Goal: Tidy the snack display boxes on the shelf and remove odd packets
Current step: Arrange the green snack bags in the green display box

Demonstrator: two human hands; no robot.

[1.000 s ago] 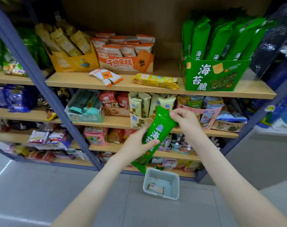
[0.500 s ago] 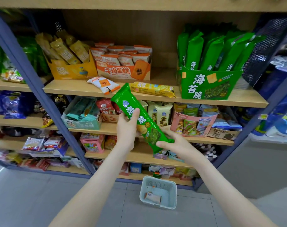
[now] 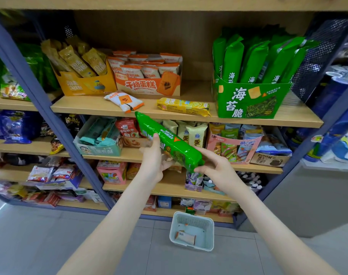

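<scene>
We stand facing a snack shelf (image 3: 169,116), both bare arms reaching forward. Our left hand (image 3: 152,157) and right hand (image 3: 216,171) hold one long green packet (image 3: 169,141) between them, in the air in front of the second shelf level. The packet slants, its upper end up and to the left near the top board's front edge, its lower end down and to the right.

The left hand cups the packet's middle from beneath, thumb pressed on its face and the other fingers curled behind, mostly hidden. The right hand pinches the lower end between thumb and fingertips, the remaining fingers loosely bent. We judge this two-handed grip is for turning and steering a floppy bag.

The packet matches the green box (image 3: 250,102) on the top board at the right, where like packets stand upright, so it likely belongs there. Two loose packets lie flat on that board: a white-and-orange one (image 3: 123,101) just before the orange box (image 3: 147,84), and a yellow one (image 3: 184,106) (probably strays yet to be sorted). A pale basket (image 3: 192,233) sits on the floor below, with one small packet inside.

Compared with half a second ago, the packet has rolled over, now showing small print rather than its large lettering, and the shelf looks nearer.
</scene>
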